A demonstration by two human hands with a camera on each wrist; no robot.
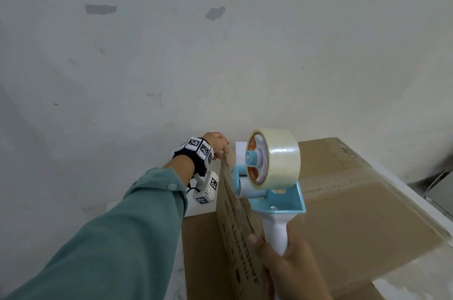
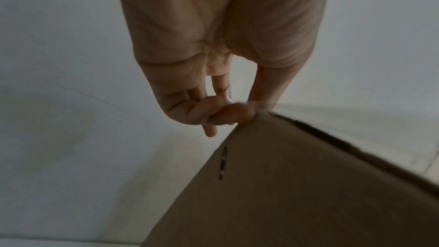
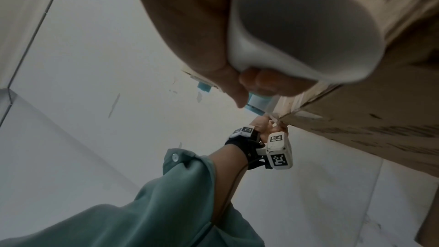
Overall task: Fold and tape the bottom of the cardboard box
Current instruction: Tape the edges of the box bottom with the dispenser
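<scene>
A brown cardboard box (image 1: 355, 214) lies on a white table, its flaps folded. My left hand (image 1: 217, 144) pinches the far corner of the printed flap (image 1: 230, 201); in the left wrist view the fingertips (image 2: 234, 114) press on that cardboard corner (image 2: 285, 176). My right hand (image 1: 289, 268) grips the white handle (image 1: 278, 233) of a light blue tape dispenser (image 1: 277, 192) carrying a clear tape roll (image 1: 279, 157), held over the box seam. In the right wrist view the handle's end (image 3: 306, 29) fills the top, and a tape strip (image 3: 276, 119) reaches the box edge near the left hand (image 3: 266, 127).
A plain white wall (image 1: 220, 42) stands close behind the box. The white table surface (image 1: 421, 282) shows at the right and a strip (image 1: 196, 209) beside my left wrist. A grey object (image 1: 441, 189) sits at the far right edge.
</scene>
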